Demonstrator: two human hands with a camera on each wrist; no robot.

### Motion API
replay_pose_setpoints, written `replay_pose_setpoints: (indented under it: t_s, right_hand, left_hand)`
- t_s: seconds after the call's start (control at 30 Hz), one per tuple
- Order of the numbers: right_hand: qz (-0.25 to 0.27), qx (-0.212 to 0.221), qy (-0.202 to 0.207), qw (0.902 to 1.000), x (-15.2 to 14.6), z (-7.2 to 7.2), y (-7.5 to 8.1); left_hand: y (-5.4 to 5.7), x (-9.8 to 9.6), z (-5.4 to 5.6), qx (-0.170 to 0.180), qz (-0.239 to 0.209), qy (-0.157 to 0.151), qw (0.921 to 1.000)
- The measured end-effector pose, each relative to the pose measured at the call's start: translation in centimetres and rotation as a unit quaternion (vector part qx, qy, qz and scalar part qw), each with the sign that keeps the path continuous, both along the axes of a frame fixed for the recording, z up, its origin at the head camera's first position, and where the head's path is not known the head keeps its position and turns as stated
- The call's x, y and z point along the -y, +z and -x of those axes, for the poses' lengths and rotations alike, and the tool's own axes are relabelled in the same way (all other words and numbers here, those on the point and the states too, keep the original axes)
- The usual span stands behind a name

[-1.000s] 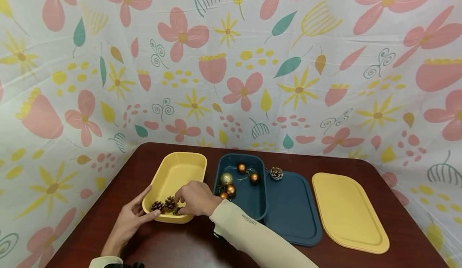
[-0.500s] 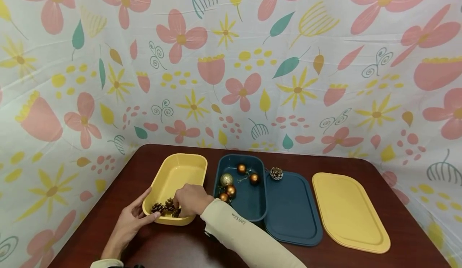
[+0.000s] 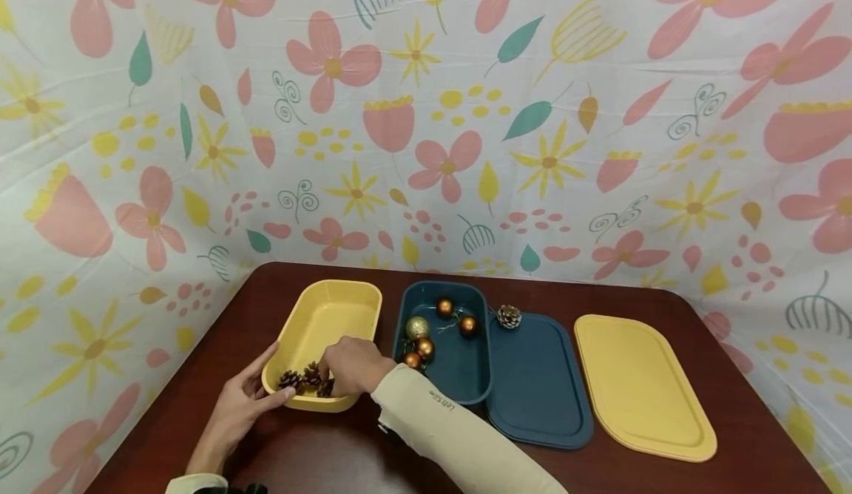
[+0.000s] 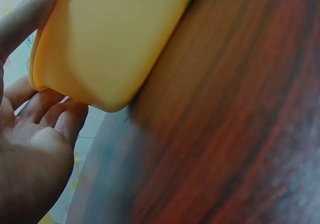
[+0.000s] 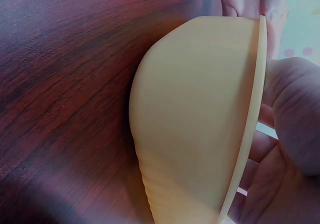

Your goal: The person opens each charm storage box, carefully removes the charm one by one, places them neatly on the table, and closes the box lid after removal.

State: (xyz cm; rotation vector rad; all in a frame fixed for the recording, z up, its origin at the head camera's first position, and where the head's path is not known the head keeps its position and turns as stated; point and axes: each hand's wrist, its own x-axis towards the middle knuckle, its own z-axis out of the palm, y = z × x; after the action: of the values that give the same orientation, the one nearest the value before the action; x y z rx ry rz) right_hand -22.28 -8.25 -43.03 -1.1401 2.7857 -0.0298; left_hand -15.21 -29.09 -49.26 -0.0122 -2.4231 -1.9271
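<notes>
Right grip (image 3: 353, 367), head view: I am holding it inside the yellow box (image 3: 326, 324), pine cones (image 3: 311, 374) lying just left; whether pinching, I cannot tell. Left wrist: my left grip (image 4: 37, 149) is clasping its corner. Right wrist: box is hiding fingertips.

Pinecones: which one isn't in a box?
The white-tipped pinecone at the far edge of the blue lid. The other pinecones you can see are inside the yellow box, by the right hand.
</notes>
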Motion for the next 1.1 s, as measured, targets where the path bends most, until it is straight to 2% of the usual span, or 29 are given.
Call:
replay_pose_setpoints:
  t_s: [0.3,0.57,0.77,0.9,1.1]
  right_hand:
    - [0.011,0.003,0.018,0.9998,-0.3,0.1,0.4]
    - [0.061,0.020,0.047,0.9968,-1.2,0.7,1.6]
    - [0.082,0.013,0.057,0.9950,-1.9,0.5,2.3]
    - [0.102,0.015,0.055,0.9932,-2.7,0.6,2.6]
    - [0.146,0.034,0.048,0.9875,-4.0,1.2,3.9]
  left_hand:
    - [-0.2,0.0,0.0,-0.002,-0.010,0.000,0.9999]
    - [-0.2,-0.1,-0.1,0.000,-0.007,0.002,1.0000]
    - [-0.2,-0.1,0.1,0.005,-0.002,0.001,1.0000]
    - [-0.2,-0.1,0.0,0.001,-0.006,-0.004,1.0000]
    - [-0.1,0.0,0.1,-0.004,-0.014,-0.005,0.9999]
